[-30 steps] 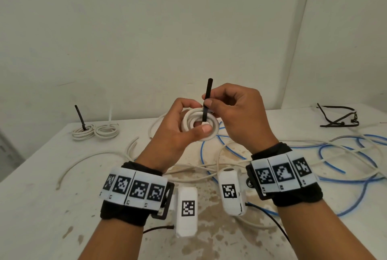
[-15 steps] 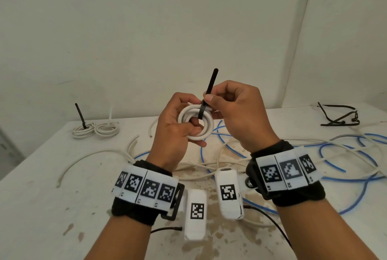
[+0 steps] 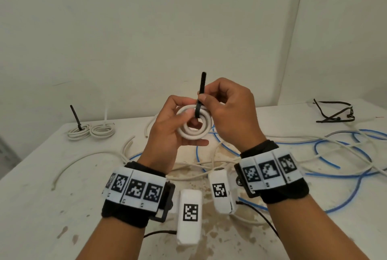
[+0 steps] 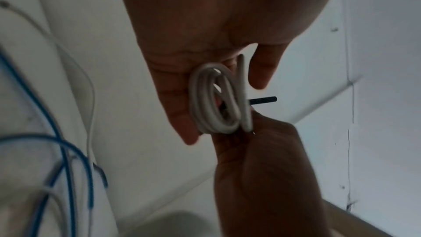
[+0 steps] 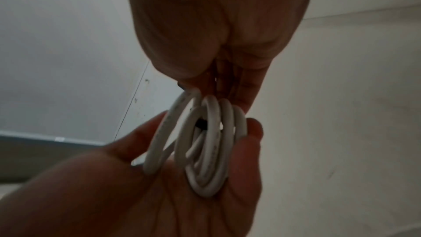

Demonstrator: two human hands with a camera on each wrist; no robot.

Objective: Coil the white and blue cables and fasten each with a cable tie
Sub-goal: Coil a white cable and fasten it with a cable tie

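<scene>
A small coil of white cable [image 3: 193,132] is held up above the table. My left hand [image 3: 167,125] grips it, thumb across the front; the coil [image 4: 216,100] lies in the palm, its turns [image 5: 205,143] side by side. A black cable tie [image 3: 201,92] wraps over the coil's top, tail pointing up. My right hand [image 3: 228,111] pinches that tie just above the coil. The tie's tail [image 4: 264,100] sticks out past the coil. Loose blue cable [image 3: 343,167] and loose white cable [image 3: 88,157] sprawl on the table.
Two tied white coils [image 3: 92,131] lie at the far left of the white table [image 3: 31,207], one with a black tie upright. A bundle of black ties [image 3: 335,112] lies at the far right. Walls rise close behind.
Both hands lifted the coil slightly and turned it; the tie's tail has swung from leaning right to nearly upright, and the tie sits closer around the coil's top.
</scene>
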